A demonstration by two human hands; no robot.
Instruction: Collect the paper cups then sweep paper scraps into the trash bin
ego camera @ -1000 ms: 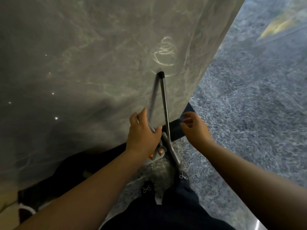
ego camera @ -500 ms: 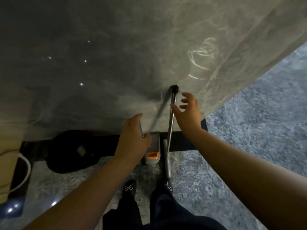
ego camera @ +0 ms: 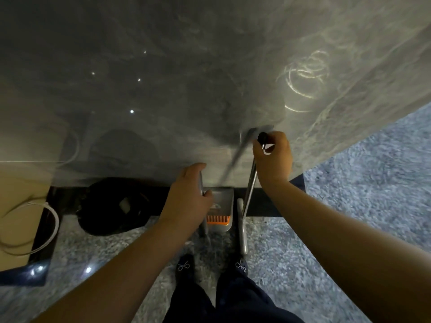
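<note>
A grey dustpan (ego camera: 220, 206) with an orange comb strip stands against the foot of a marble wall (ego camera: 186, 78), straight ahead of my feet. My left hand (ego camera: 189, 197) is closed around a thin metal handle (ego camera: 201, 185) beside the dustpan. To the right, a metal broom pole (ego camera: 249, 194) with a black cap leans on the wall; my right hand (ego camera: 272, 159) grips its top end. The pole's lower part reaches the floor near my right shoe. No paper cups, scraps or trash bin are in view.
A black bag (ego camera: 114, 206) lies on the floor to the left, against the dark baseboard (ego camera: 268, 206). A white cable (ego camera: 50, 220) loops beside a beige panel at far left. Speckled grey floor (ego camera: 349, 206) spreads right. My shoes (ego camera: 186, 266) are below.
My right hand rose from an open reach and closed on the top of the broom pole. My left hand stayed at the handle beside the dustpan. The view swung left.
</note>
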